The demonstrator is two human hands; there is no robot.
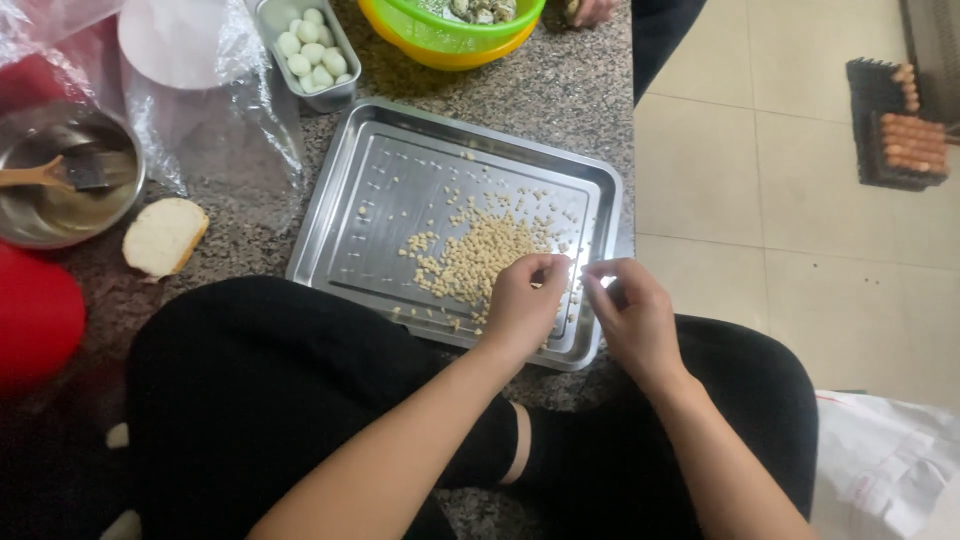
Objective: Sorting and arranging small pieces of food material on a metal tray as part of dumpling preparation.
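On the speckled counter, a rectangular steel tray (400, 170) lies long side left-to-right, slightly skewed, its pale kernels (480, 255) heaped just left of the left hand (522, 305) and right hand (630, 315), both pinched over the tray's near-right corner, contents too small to tell.

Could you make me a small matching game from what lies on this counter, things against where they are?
Things:
1. crumbs
2. peeled eggs
3. brush
4. bread slice

Places:
A. in the round steel bowl
B. bare on the stone counter
C. on the flat steel tray
D. in the small oblong tin

Pairs: 1-C, 2-D, 3-A, 4-B
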